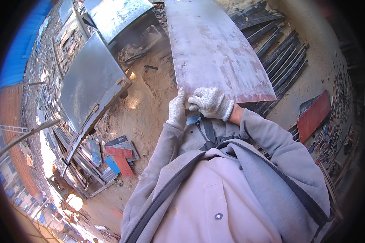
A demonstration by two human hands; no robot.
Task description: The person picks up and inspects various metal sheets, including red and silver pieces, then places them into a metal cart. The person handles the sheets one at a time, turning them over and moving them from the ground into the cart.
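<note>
A long, worn plywood board (pixel 215 52), greyish white with reddish stains, stretches away from my body, its near edge close to my waist. My left hand (pixel 177 110), in a pale knitted work glove, grips the board's near left corner, with some fingers hidden by the edge. Just right of it, my right hand (pixel 212 103) wears a matching glove and is closed over the near edge, knuckles up. What its curled fingers hold, if anything, is hidden.
Dark wooden strips (pixel 286 60) are stacked right of the board. A grey panel (pixel 91 81) stands at left, beside a pile of long strips (pixel 71 156). Red offcuts (pixel 121 156) lie on the dirt ground, and a red board piece (pixel 313 116) is at right.
</note>
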